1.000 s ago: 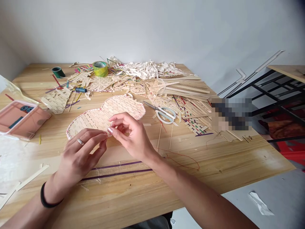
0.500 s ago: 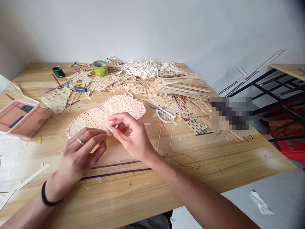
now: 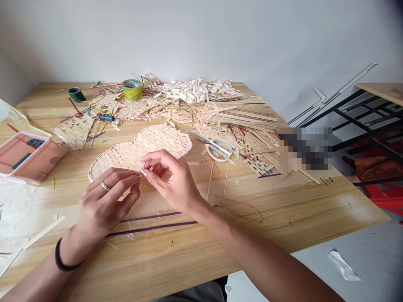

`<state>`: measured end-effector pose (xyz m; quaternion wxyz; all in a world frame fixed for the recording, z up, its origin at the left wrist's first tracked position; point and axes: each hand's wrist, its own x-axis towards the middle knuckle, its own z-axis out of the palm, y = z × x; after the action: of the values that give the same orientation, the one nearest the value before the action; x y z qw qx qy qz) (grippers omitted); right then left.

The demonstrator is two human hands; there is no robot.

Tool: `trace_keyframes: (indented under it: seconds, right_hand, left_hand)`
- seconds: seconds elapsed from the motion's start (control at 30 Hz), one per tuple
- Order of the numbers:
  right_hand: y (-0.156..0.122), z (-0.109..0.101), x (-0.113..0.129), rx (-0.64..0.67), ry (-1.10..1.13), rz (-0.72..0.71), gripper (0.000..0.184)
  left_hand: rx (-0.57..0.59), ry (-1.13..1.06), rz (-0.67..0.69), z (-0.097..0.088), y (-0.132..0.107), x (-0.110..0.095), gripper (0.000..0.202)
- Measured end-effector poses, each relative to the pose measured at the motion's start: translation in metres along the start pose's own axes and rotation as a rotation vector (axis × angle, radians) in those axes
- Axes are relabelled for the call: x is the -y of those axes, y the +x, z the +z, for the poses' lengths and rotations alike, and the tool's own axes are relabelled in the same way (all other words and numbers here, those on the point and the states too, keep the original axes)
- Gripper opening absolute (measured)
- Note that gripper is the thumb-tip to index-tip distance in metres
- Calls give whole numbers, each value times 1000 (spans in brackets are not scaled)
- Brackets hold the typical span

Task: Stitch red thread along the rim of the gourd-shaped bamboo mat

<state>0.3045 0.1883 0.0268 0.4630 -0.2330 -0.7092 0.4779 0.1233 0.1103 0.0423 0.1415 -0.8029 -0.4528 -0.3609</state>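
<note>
A heart-shaped woven mat [image 3: 163,140] of pale strips, with a pink-and-white bound edge, lies in front of me, partly hidden by my hands. My left hand [image 3: 108,197], with a ring and a black wrist band, is closed at the mat's near edge, thumb and fingertips pinched together. Against those fingertips, my right hand [image 3: 168,178] pinches thumb to forefinger. Something thin seems to be between them, too small to name. A loose red thread [image 3: 242,204] trails over the table by my right wrist.
White-handled scissors [image 3: 219,150] lie right of the mat. Piled strips [image 3: 242,115], a yellow tape roll [image 3: 132,90] and a green spool [image 3: 76,95] stand behind. A pink box [image 3: 40,161] is at left; purple strips [image 3: 157,227] lie nearer me.
Both hands stay at the mat's near edge. My right hand has shifted very slightly left, its fingers still pinched; the mat has hardly moved.
</note>
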Motion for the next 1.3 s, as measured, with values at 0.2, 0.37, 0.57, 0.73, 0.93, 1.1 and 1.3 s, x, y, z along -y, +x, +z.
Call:
trace_keyframes:
  seconds: [0.2, 0.37, 0.57, 0.73, 0.93, 1.1, 1.3]
  right_hand:
    - [2, -3, 2, 75, -69, -80, 9]
    - [5, -6, 8, 115, -125, -147, 20]
    - [7, -8, 10, 96, -125, -123, 35]
    - [4, -7, 7, 34, -11, 13, 23]
    - [6, -9, 6, 31, 36, 251, 23]
    - [9, -13, 6, 168, 49, 383, 31]
    - [8, -9, -4, 366, 230, 457, 25]
  left_hand:
    - [0, 8, 2, 1, 1, 0, 26]
    - [-11, 4, -9, 1, 0, 0, 27]
    - [-28, 24, -27, 2, 1, 0, 27]
    - [-38, 22, -47, 1, 2, -1, 25]
    - [-57, 57, -76, 1, 0, -2, 27]
    - [-87, 73, -106, 2, -2, 0, 26]
    - [-83, 81, -99, 3, -4, 2, 27]
